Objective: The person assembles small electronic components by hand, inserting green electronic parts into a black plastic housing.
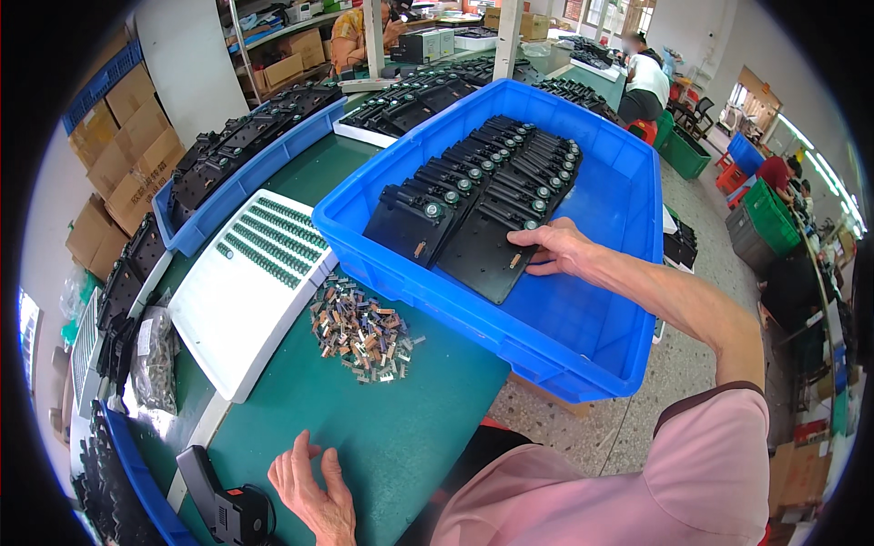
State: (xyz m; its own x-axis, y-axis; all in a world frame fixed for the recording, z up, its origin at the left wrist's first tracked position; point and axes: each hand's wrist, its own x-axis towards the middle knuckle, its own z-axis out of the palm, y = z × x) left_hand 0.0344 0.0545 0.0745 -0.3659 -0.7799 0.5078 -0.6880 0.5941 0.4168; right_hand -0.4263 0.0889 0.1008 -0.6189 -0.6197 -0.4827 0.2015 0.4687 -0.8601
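My right hand (563, 247) reaches into a blue plastic bin (533, 350). Its thumb lies on top of a flat black panel (487, 259), with the fingers curled at the panel's right edge. That panel carries a black tube with a round greenish end and sits at the near end of a row of similar panels (482, 168), stacked overlapping in the bin. Low over the green table (401, 428), my left hand (314, 482) is open and holds nothing. A black handheld device (223, 500) lies to its left.
Small metal and brown slide-like parts (360, 332) lie heaped beside the bin. A white tray (232, 318) holds rows of small green round pieces. Another blue bin (196, 232) of black panels stands behind it, near a clear bag (155, 364). Other people (648, 77) work farther off.
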